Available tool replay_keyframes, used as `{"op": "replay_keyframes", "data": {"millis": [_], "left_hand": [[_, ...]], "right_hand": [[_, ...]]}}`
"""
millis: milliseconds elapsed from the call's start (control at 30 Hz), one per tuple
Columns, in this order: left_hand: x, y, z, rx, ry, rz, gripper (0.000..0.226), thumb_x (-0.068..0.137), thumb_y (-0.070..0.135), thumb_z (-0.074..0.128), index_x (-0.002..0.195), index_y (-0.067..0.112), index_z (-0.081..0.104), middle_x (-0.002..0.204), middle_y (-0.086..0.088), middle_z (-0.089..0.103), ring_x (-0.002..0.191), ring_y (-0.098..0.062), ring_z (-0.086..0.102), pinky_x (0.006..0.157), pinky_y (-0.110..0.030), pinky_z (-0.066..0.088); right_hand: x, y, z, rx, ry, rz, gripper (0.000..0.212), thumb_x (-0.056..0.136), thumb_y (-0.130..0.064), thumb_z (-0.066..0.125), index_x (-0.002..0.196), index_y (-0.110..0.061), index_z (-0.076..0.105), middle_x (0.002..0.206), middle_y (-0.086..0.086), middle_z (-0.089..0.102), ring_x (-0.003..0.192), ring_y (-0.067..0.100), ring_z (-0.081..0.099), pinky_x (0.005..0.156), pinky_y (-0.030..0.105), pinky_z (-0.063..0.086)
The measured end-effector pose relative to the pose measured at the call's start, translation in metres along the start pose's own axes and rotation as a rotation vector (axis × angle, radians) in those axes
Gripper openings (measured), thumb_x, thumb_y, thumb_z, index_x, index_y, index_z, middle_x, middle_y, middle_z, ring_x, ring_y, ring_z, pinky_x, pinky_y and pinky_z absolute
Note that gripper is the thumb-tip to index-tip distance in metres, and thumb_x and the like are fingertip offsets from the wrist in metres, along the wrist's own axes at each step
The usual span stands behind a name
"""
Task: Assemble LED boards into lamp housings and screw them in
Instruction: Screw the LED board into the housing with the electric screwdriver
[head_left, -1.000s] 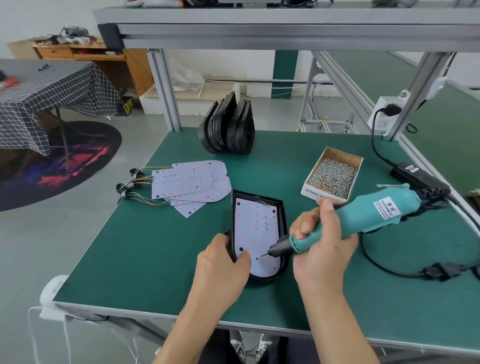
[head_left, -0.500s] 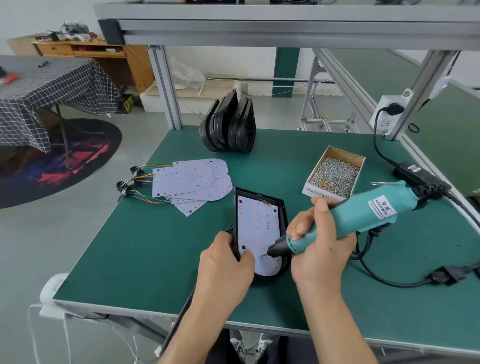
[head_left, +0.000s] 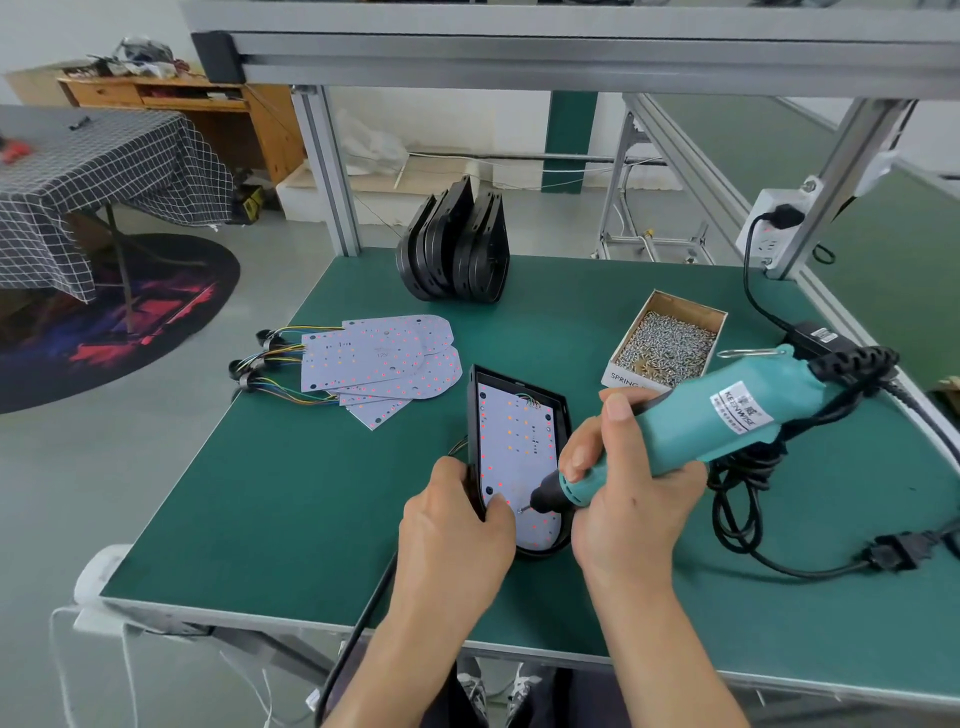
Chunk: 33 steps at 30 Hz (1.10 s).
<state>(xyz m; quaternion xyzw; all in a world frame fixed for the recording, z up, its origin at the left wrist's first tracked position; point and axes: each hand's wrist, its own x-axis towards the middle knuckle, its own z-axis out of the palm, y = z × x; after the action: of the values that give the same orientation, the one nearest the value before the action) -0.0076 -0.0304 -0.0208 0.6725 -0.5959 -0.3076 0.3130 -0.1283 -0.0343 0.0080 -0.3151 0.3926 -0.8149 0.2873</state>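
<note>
One screw hole in play: electric screwdriver (head_left: 717, 415) clenched in right hand (head_left: 628, 499), bit slanting toward 8 o'clock onto LED board (head_left: 511, 441); left hand (head_left: 452, 540) pinches lamp housing (head_left: 563, 415) rim at 9 o'clock.

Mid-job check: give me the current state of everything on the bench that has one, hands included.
Lamp housing: flat on bench, LED board seated inside.
LED board: in housing, driver bit on it.
Electric screwdriver: gripped, bit down on board.
Left hand: holds housing's edge.
Right hand: grips screwdriver.
Screw box: open, holding screws.
Spare LED boards: loosely stacked, wires attached.
Spare housings: standing on edge.
Wall socket: one plug inserted.
</note>
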Motion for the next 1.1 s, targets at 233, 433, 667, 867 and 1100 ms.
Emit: {"op": "replay_keyframes", "data": {"millis": [233, 433, 667, 867, 1100], "left_hand": [[-0.0006, -0.0008, -0.0001, -0.003, 0.0, -0.005, 0.024, 0.09, 0.027, 0.067, 0.081, 0.027, 0.044, 0.069, 0.011, 0.058, 0.063, -0.003, 0.053, 0.05, -0.017, 0.033], [-0.0007, -0.0032, 0.0001, -0.034, -0.011, -0.022, 0.021, 0.089, 0.026, 0.066, 0.082, 0.026, 0.046, 0.073, 0.011, 0.062, 0.069, -0.004, 0.055, 0.054, -0.02, 0.033], [-0.0015, -0.0037, 0.0008, -0.042, -0.006, -0.022, 0.02, 0.09, 0.027, 0.066, 0.083, 0.025, 0.047, 0.07, 0.009, 0.061, 0.066, -0.006, 0.054, 0.052, -0.019, 0.03], [-0.0024, -0.0035, 0.0017, -0.037, 0.006, -0.005, 0.02, 0.089, 0.025, 0.065, 0.084, 0.026, 0.046, 0.072, 0.009, 0.063, 0.07, -0.006, 0.057, 0.055, -0.021, 0.034], [-0.002, -0.0051, 0.0025, -0.032, 0.007, -0.011, 0.022, 0.09, 0.027, 0.066, 0.082, 0.027, 0.045, 0.072, 0.01, 0.062, 0.067, -0.005, 0.055, 0.053, -0.019, 0.031]], "right_hand": [[-0.0012, 0.0002, -0.0008, -0.008, 0.004, 0.009, 0.009, 0.09, -0.03, 0.069, 0.081, -0.032, 0.069, 0.049, -0.001, 0.049, 0.043, 0.02, 0.043, 0.051, 0.029, 0.038], [-0.0007, 0.0016, -0.0031, 0.021, 0.047, 0.034, 0.008, 0.089, -0.032, 0.068, 0.08, -0.032, 0.067, 0.049, 0.0, 0.047, 0.043, 0.021, 0.041, 0.051, 0.028, 0.036], [-0.0017, 0.0035, -0.0037, 0.052, 0.056, 0.041, 0.01, 0.089, -0.03, 0.067, 0.08, -0.032, 0.065, 0.049, -0.001, 0.046, 0.044, 0.02, 0.04, 0.05, 0.026, 0.036], [-0.0028, 0.0034, -0.0014, 0.05, 0.054, 0.041, 0.009, 0.088, -0.03, 0.068, 0.08, -0.031, 0.065, 0.049, -0.001, 0.044, 0.044, 0.02, 0.039, 0.049, 0.027, 0.035], [-0.0031, 0.0032, -0.0025, 0.053, 0.046, 0.045, 0.013, 0.089, -0.028, 0.067, 0.078, -0.031, 0.062, 0.049, -0.001, 0.044, 0.044, 0.02, 0.039, 0.049, 0.028, 0.035]]}}
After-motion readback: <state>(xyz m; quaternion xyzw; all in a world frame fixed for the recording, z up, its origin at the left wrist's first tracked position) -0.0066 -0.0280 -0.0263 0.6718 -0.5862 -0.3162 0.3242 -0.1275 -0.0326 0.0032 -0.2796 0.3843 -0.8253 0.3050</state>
